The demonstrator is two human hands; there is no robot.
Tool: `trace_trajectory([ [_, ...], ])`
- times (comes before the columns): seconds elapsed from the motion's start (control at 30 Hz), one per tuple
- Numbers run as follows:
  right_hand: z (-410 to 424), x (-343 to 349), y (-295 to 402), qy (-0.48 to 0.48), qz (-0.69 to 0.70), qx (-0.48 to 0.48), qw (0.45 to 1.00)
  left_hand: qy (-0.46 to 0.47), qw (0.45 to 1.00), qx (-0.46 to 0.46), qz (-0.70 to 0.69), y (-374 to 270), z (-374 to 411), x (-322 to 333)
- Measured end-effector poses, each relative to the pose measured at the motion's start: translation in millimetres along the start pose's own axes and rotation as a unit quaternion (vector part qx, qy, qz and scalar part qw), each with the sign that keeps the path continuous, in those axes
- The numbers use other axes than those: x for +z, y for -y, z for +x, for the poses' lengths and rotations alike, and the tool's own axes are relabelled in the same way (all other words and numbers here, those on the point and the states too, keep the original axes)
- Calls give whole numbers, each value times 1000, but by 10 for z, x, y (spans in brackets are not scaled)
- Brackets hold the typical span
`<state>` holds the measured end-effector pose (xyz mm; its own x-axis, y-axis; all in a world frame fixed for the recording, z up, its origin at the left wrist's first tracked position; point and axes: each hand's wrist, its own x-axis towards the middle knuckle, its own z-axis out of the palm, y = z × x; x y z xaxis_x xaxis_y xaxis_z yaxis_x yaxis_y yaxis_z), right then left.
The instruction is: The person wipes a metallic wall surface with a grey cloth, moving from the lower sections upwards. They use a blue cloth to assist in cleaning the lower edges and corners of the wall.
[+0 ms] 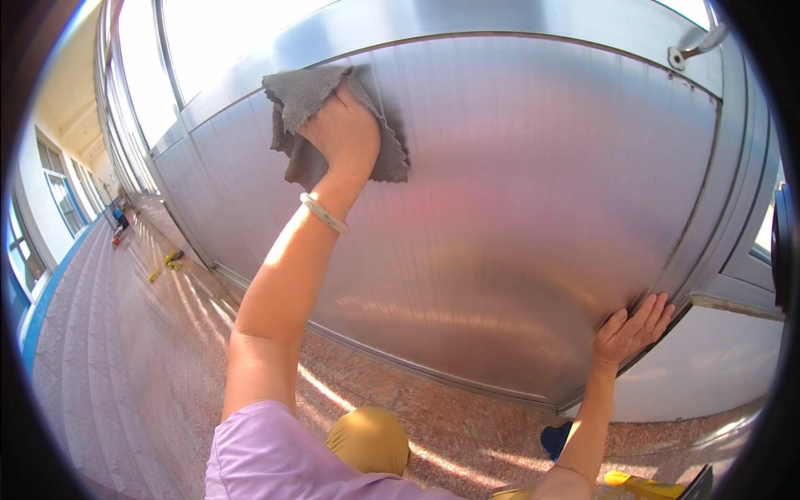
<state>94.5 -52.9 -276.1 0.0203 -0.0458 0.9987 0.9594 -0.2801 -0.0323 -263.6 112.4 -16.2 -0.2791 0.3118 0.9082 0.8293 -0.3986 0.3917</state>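
Observation:
My left hand grips a grey cloth with ragged edges, and the cloth lies against the upper left of a brushed metal door panel. Some of the fingers are hidden behind the cloth's folds. A pale bangle circles my left wrist. Low on the right, my right hand rests with fingers apart on the edge of the panel and its frame, holding nothing. The panel has vertical streaks and blurred pinkish reflections.
A metal handle juts from the door's top right. Reddish speckled stone floor runs below, with grey steps or ridged covering at left. Yellow items lie farther along. Near my right arm are a dark blue shoe and a yellow object.

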Motion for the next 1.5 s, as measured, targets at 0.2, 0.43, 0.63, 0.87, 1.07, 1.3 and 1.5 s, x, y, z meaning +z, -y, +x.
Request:
trace_trajectory([
  [0.2, -21, -4, -60, -3, 12, 25, 1000, -44, 962, 263, -50, -1132, -678, 264],
  [0.43, -47, -6, -55, -7, 33, 48, 998, 38, 911, 403, -77, -2437, -1191, 304],
  [0.63, -57, -47, -37, 10, 61, 69, 996, -30, 862, 504, -50, -2698, -1296, 354],
  [0.87, -10, -111, -23, 22, 84, 69, 994, -47, 796, 603, -33, -2296, -1004, 252],
  [1.07, -39, -9, 35, 5, 64, 50, 997, -53, 822, 557, -105, -1602, -637, 238],
  [1.3, -30, 93, -19, -24, 22, 6, 999, -119, 857, 500, -36, -235, -117, 62],
  [1.5, -186, 152, -12, -16, 3, 19, 1000, -88, 888, 450, -16, 1094, 391, -180],
])
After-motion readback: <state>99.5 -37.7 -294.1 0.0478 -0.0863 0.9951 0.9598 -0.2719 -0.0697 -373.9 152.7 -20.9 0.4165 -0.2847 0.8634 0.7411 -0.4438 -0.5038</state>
